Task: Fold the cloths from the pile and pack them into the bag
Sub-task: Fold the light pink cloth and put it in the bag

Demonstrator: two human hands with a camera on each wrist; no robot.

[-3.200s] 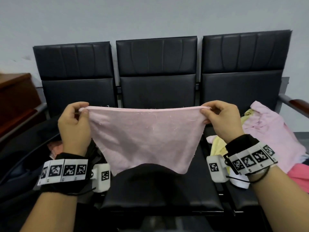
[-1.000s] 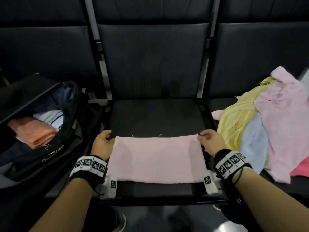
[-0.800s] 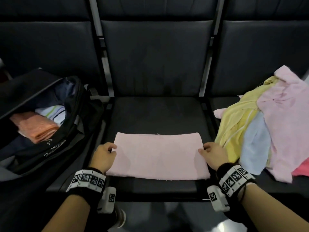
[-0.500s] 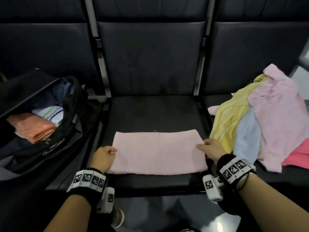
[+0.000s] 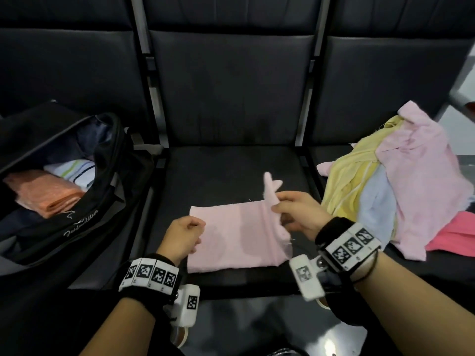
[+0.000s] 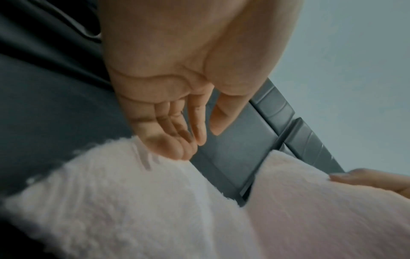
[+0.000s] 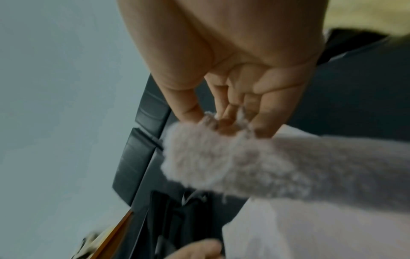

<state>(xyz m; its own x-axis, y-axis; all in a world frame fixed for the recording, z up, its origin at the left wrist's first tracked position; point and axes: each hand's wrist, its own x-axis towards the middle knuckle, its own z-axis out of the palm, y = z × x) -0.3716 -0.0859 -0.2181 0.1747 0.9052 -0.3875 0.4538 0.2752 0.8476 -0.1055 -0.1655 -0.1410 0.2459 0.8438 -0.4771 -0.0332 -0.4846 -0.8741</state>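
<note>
A pink cloth (image 5: 236, 240), folded to a strip, lies on the front of the middle black seat (image 5: 231, 170). My right hand (image 5: 276, 208) pinches its right edge and holds that edge lifted off the seat, standing up and tilted leftward; the right wrist view shows the fingers (image 7: 261, 122) and thumb closed on the fluffy edge (image 7: 199, 149). My left hand (image 5: 198, 227) rests at the cloth's left edge with relaxed fingers (image 6: 184, 149) that hold nothing. An open black bag (image 5: 108, 201) sits on the left seat.
Inside the bag lie a folded orange cloth (image 5: 43, 194) and a striped white one (image 5: 74, 170). On the right seat is the pile (image 5: 411, 188) of pink, yellow (image 5: 344, 186), light blue and coral cloths. Seat backs stand behind.
My right hand has taken hold of the cloth's right edge and lifted it up and leftward off the seat. My left hand stays at the left edge.
</note>
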